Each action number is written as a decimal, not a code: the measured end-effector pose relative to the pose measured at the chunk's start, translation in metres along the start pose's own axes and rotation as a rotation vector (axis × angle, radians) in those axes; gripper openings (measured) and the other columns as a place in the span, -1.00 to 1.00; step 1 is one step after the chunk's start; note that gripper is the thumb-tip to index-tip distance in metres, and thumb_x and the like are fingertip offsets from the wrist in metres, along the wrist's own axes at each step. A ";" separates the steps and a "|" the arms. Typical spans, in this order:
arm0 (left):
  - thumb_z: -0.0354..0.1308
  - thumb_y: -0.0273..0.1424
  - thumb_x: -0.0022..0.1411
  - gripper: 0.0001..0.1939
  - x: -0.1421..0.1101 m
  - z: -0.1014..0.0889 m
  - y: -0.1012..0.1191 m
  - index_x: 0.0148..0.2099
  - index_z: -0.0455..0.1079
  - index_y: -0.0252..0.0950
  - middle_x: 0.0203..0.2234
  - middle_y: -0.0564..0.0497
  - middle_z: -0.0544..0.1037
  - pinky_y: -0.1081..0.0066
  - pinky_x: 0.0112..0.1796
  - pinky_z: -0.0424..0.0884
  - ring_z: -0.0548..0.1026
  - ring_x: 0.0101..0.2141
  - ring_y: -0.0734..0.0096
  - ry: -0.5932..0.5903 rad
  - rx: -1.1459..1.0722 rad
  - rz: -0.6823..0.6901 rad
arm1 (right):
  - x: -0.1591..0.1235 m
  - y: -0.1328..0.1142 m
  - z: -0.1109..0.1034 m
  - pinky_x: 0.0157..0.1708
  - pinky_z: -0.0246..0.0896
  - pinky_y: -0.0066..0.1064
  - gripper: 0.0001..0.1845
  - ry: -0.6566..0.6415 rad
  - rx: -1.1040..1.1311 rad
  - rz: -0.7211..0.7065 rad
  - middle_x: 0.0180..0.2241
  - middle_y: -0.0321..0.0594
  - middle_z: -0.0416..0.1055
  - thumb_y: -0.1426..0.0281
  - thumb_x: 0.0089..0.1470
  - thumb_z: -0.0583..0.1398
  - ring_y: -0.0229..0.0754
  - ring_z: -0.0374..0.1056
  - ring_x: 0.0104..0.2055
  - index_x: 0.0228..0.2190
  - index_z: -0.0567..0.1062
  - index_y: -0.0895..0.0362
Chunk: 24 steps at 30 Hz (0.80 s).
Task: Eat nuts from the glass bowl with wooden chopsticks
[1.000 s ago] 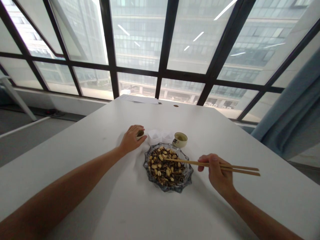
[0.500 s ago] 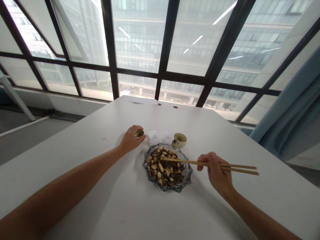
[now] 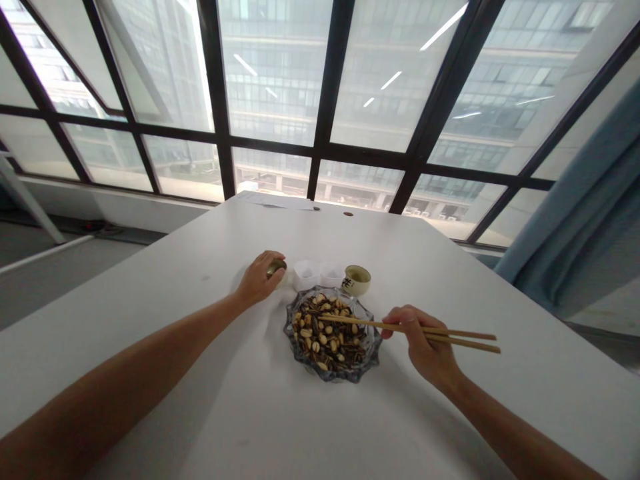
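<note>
My left hand (image 3: 259,279) is wrapped round a small cup (image 3: 277,268) on the white table, its dark inside showing between thumb and fingers. My right hand (image 3: 423,343) grips a pair of wooden chopsticks (image 3: 367,323), their tips among the dark striped seeds and peanuts (image 3: 327,337). These fill a scalloped glass bowl (image 3: 373,360) in front of me. Just behind the bowl stand two white plastic containers (image 3: 306,275) side by side. To their right is a pale green cup (image 3: 357,281) with a dark written character.
The white table (image 3: 280,427) reaches toward large windows with dark frames. Papers (image 3: 275,201) and a small brown round thing (image 3: 349,214) lie at its far edge. A blue curtain (image 3: 565,227) hangs at the right.
My right hand and the chopsticks have shifted left, the tips still in the seeds. A long peanut seen in the bowl's middle before no longer shows there. My left hand stays at the cup.
</note>
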<state>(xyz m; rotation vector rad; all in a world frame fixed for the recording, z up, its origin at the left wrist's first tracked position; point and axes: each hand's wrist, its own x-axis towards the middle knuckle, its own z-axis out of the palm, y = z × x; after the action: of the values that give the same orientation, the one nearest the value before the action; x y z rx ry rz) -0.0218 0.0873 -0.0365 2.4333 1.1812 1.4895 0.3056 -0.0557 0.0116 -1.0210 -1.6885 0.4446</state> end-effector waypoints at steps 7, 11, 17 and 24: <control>-0.06 -0.41 0.26 -0.71 0.000 -0.003 0.002 -0.01 0.35 -0.27 -0.12 -0.13 0.50 0.17 0.01 0.41 0.47 -0.06 0.20 -0.058 -0.081 0.060 | -0.003 -0.009 0.008 -0.52 0.38 -0.41 -0.52 -0.160 0.002 0.007 -0.58 -0.20 0.53 0.03 0.24 0.16 -0.16 0.47 -0.52 -0.50 0.58 0.11; -0.02 -0.44 0.20 -0.68 0.000 -0.001 0.002 0.00 0.34 -0.27 -0.11 -0.13 0.49 0.15 0.02 0.41 0.47 -0.05 0.19 -0.066 -0.052 0.053 | -0.004 -0.007 0.009 -0.51 0.39 -0.39 -0.51 -0.111 -0.006 -0.012 -0.60 -0.20 0.53 0.01 0.23 0.16 -0.15 0.48 -0.53 -0.49 0.59 0.10; 0.02 -0.45 0.18 -0.68 0.000 0.001 0.001 0.00 0.33 -0.25 -0.11 -0.12 0.50 0.15 0.02 0.43 0.48 -0.05 0.20 -0.044 -0.015 0.030 | -0.004 0.002 0.008 -0.48 0.39 -0.33 -0.48 -0.027 0.018 0.050 -0.62 -0.20 0.51 -0.03 0.22 0.15 -0.12 0.46 -0.51 -0.50 0.60 0.09; 0.16 -0.31 0.20 -0.69 -0.001 0.003 0.003 0.00 0.34 -0.24 -0.11 -0.12 0.51 0.16 -0.01 0.45 0.50 -0.07 0.17 -0.029 0.061 -0.024 | -0.002 0.027 0.016 -0.54 0.36 -0.31 -0.40 0.137 0.417 0.381 -0.69 -0.22 0.42 -0.20 -0.01 0.25 -0.15 0.37 -0.60 -0.52 0.60 0.10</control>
<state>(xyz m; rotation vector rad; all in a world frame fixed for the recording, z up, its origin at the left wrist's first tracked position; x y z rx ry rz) -0.0177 0.0860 -0.0375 2.4611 1.2645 1.4269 0.3023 -0.0386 -0.0146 -1.0306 -1.2093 0.9111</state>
